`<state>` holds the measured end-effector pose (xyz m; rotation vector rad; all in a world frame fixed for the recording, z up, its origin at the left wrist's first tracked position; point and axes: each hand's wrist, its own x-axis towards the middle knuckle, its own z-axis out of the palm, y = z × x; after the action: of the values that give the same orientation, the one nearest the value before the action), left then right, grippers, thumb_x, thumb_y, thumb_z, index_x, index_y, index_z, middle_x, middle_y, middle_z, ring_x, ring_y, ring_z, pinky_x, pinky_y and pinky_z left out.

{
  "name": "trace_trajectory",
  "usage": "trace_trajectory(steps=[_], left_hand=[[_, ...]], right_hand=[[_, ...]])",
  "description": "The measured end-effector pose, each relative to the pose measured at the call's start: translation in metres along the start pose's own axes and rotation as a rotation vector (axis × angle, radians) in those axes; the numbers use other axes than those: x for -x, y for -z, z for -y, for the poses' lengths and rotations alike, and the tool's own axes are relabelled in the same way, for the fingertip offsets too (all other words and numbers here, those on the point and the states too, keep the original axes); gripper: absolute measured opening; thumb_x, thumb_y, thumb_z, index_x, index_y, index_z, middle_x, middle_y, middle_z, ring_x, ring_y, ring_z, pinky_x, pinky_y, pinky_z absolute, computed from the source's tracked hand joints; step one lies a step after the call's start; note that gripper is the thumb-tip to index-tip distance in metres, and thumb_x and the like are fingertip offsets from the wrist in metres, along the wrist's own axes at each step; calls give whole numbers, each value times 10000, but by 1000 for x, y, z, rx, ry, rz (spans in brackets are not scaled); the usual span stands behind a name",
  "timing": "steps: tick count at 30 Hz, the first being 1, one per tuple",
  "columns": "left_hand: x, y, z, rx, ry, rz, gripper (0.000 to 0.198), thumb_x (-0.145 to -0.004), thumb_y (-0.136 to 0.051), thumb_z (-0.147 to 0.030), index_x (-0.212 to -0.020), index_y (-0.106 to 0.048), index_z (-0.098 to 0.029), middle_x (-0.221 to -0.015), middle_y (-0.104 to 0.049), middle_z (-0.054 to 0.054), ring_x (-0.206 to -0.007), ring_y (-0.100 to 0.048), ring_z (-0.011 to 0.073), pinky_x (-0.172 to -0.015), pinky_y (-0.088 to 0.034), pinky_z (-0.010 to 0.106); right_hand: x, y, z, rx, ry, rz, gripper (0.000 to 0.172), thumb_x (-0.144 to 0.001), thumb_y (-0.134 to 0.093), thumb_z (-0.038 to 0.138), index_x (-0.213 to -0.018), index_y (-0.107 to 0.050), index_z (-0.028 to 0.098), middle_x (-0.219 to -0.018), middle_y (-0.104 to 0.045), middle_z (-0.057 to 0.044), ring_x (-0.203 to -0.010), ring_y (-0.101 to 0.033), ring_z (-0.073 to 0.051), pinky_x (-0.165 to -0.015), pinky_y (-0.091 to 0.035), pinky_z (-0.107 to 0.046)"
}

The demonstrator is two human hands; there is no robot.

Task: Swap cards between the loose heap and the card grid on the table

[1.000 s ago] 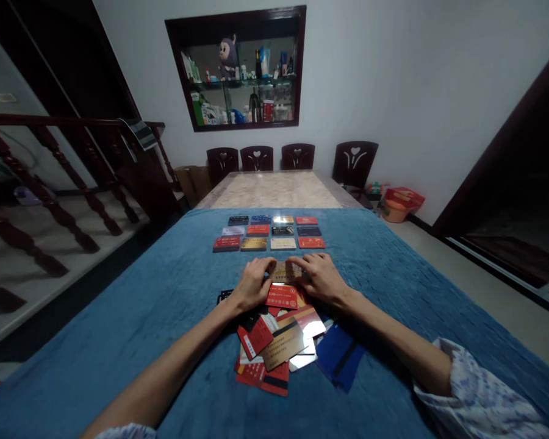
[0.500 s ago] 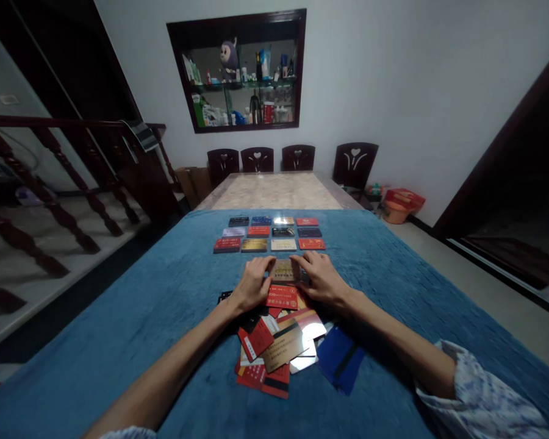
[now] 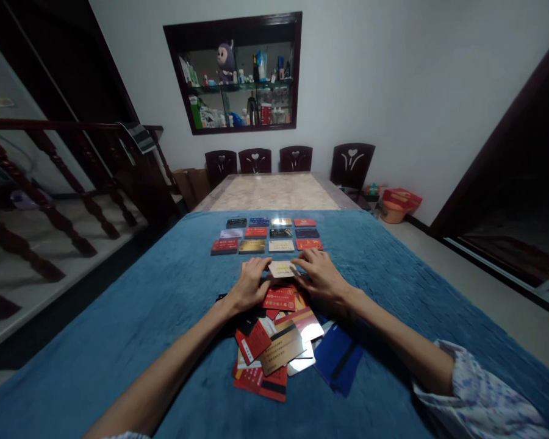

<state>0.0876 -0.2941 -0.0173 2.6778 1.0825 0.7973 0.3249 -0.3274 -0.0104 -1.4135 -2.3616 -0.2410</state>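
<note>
A pale beige card (image 3: 282, 269) lies on the blue cloth (image 3: 119, 317) between my two hands. My left hand (image 3: 248, 285) pinches its left edge, and my right hand (image 3: 319, 277) holds its right edge with curled fingers. Just behind my hands lies a loose heap of cards (image 3: 279, 341), red, gold, silver and dark, with a blue pouch (image 3: 337, 360) at its right. Beyond my fingers, several cards are laid in three neat rows (image 3: 268, 234).
The cloth covers the near part of a long table; bare marble top (image 3: 274, 192) shows farther back, with dark wooden chairs (image 3: 297, 158) at its end. A stair railing (image 3: 50, 183) runs on the left. A wall cabinet (image 3: 238, 73) hangs behind. A red basin (image 3: 400, 204) sits on the floor at right.
Both hands have slid the beige card a little farther forward, toward the rows, and more of its face shows between my fingers. The heap and the rows have not moved.
</note>
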Motion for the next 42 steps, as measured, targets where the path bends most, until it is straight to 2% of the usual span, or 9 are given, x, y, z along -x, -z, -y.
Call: trace_trajectory(steps=[4,9,13,20,25,28,33,37,42], left_hand=[[-1,0,-2,17,-1,44,294,-869,-563,-161,-1162,-567,-176,-1088,-638,91,-1068,-575,248,-935,-417,413],[-2,1,-7,-11,22,66,281,-881,-548,-170,-1158,-594,-190,-1132,-632,90,-1106,-559,250,-968,-387,433],[-8,6,-18,-114,80,120,262,-889,-568,-276,-1123,-637,-179,-1127,-632,99,-1087,-545,269,-940,-384,447],[-22,7,-33,-297,160,259,454,-884,-536,-539,-1044,-711,-151,-1058,-640,139,-1053,-549,316,-922,-393,477],[-30,6,-37,-331,199,340,524,-847,-540,-629,-946,-727,-149,-1039,-657,157,-1042,-567,337,-912,-417,484],[-33,8,-37,-310,219,371,505,-839,-553,-629,-877,-722,-154,-1020,-662,157,-1037,-575,349,-899,-432,491],[-34,5,-34,-291,208,355,376,-828,-602,-523,-827,-709,-163,-984,-658,153,-1004,-581,354,-855,-450,498],[-32,1,-29,-285,159,300,291,-810,-619,-458,-794,-696,-179,-934,-648,123,-977,-577,328,-844,-450,468],[-29,5,-25,-284,131,291,275,-827,-593,-416,-833,-687,-158,-970,-629,127,-988,-564,320,-852,-431,463]], right_hand=[[1,-3,-2,-30,24,9,375,-902,-565,344,-1242,-610,193,-1198,-593,-146,-1089,-465,-280,-850,-348,-392],[0,-5,-3,-36,5,76,346,-952,-501,327,-1256,-617,208,-1259,-603,-137,-1120,-454,-276,-890,-340,-417],[-1,-3,-7,-4,-27,156,352,-969,-453,282,-1275,-614,215,-1291,-610,-126,-1133,-446,-282,-906,-337,-438],[-10,-1,-18,12,-10,304,439,-916,-461,207,-1338,-572,255,-1392,-556,-110,-1182,-417,-308,-884,-371,-431],[-24,1,-26,-17,35,420,588,-778,-560,126,-1350,-566,266,-1434,-526,-88,-1160,-446,-307,-883,-404,-418],[-30,0,-30,-36,60,455,578,-758,-578,131,-1320,-594,265,-1407,-552,-85,-1129,-473,-309,-867,-419,-416],[-36,-8,-41,-66,138,395,495,-796,-584,213,-1287,-627,254,-1332,-607,-93,-1039,-521,-292,-821,-446,-402],[-42,-15,-52,-100,206,392,511,-779,-616,225,-1290,-626,237,-1294,-625,-89,-995,-545,-256,-862,-446,-389],[-46,-15,-58,-149,248,381,511,-758,-663,205,-1268,-639,222,-1259,-640,-101,-1004,-559,-250,-897,-438,-400]])
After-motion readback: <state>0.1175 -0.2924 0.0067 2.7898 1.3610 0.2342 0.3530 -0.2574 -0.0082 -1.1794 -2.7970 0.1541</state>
